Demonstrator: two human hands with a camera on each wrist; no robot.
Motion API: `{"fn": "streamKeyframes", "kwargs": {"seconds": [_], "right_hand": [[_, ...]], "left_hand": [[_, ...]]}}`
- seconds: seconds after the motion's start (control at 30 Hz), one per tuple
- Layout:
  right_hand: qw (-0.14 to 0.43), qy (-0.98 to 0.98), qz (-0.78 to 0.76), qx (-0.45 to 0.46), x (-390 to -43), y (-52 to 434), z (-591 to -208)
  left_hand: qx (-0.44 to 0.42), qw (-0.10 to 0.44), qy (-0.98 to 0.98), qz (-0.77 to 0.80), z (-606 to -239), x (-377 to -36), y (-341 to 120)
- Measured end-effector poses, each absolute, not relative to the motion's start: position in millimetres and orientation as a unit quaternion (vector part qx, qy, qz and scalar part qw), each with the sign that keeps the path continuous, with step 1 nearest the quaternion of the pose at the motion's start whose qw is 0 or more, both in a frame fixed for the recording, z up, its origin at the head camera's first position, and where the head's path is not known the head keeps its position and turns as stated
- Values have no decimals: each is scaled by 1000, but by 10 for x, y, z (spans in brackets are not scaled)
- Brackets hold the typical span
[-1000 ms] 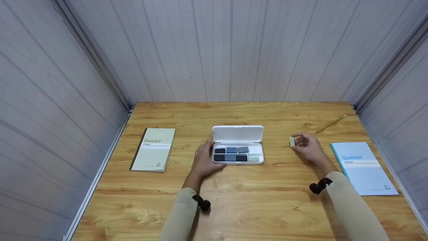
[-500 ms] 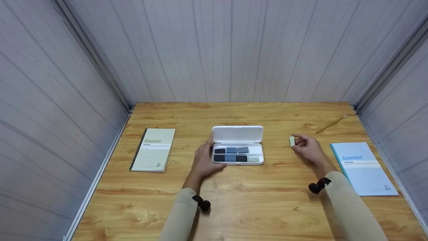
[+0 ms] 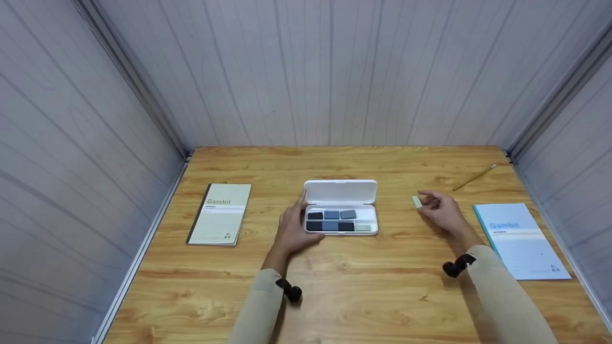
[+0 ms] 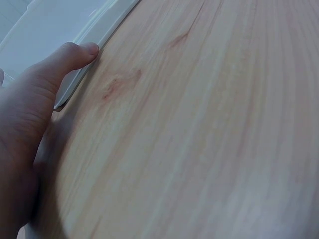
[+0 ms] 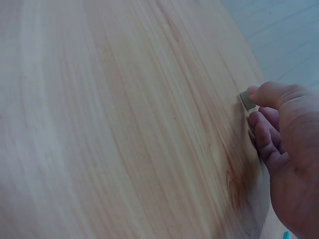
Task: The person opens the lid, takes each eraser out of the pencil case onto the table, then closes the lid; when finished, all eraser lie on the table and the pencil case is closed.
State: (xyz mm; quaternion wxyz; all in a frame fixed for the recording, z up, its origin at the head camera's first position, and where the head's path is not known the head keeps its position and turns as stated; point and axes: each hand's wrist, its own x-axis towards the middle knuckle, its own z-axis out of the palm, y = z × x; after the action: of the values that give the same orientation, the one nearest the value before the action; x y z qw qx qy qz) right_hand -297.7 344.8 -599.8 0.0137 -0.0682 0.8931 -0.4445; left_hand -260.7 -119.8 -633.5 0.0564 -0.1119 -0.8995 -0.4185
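Note:
A white plastic case [image 3: 366, 210] lies with its lid raised at the middle of the table. In its back row are a black, a blue and a grey block; the front row holds two black blocks, a blue one between them, and a pale green one [image 3: 363, 228]. My left hand [image 3: 291, 231] holds the case's left end, thumb along the front edge. To the right of the case, my right hand [image 3: 443, 213] pinches a small pale green eraser [image 3: 417, 201] between thumb and fingers. In the right wrist view the eraser [image 5: 246, 100] shows beyond the thumb tip.
A cream notebook [image 3: 220, 220] lies at the left of the wooden table [image 3: 354, 296]. At the right, a blue notebook [image 3: 521, 246] lies beside my right forearm, with a pencil [image 3: 473, 177] behind it. Panel walls stand at the back and both sides.
The eraser in my right hand has tilted, its top end leaning further left. My left hand and the case have stayed put.

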Motion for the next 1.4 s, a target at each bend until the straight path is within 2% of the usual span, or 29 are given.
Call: {"fn": "streamKeyframes", "kwargs": {"seconds": [0.57,1.4], "right_hand": [[-7,879,-466,-104,-2964,3195,-5913],[27,859,-472,-195,-2901,2345,-5889]], "left_hand": [[-102,43,-902,-418,-6315,-2609,-1202],[-109,41,-903,-413,-6347,-2629,-1202]]}}
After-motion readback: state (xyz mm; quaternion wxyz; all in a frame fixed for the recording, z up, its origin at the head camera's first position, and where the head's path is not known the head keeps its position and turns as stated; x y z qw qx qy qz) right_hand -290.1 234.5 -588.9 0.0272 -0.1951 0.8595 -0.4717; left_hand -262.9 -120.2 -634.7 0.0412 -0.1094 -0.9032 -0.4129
